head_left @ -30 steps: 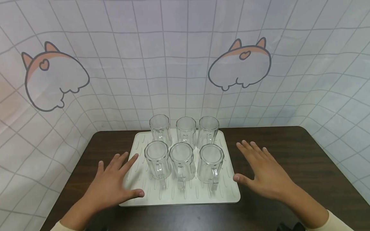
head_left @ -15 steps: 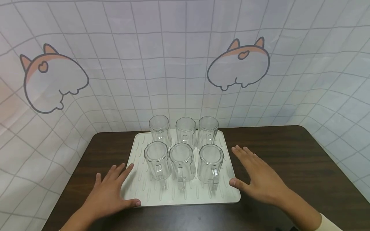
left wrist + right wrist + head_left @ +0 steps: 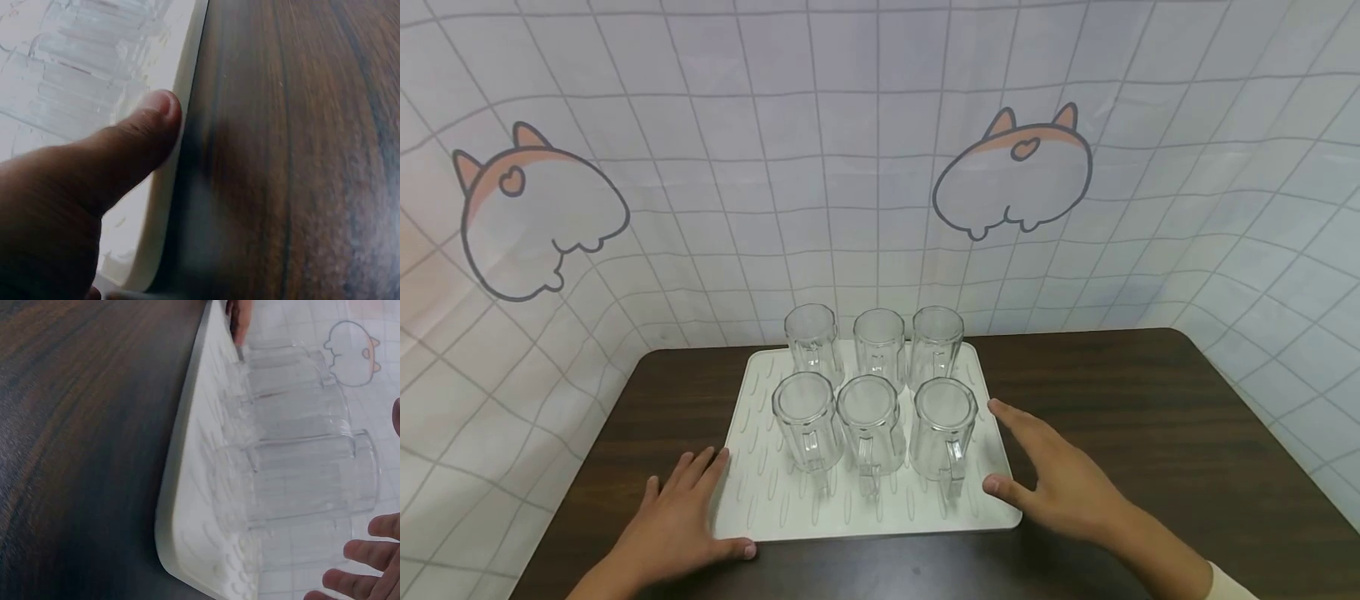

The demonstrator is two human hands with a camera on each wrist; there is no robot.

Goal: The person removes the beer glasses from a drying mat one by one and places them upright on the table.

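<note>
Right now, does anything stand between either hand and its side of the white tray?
Nothing visible does. The left hand is at the left edge of the tray, the right hand by the right edge. The glass mugs stand inboard, between the hands.

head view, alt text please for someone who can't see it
Six clear mugs stand in two rows of three on a white tray, with a person's left hand at its left edge and right hand at its right. The tray lies on a dark table before a white grid-patterned backdrop.
</note>
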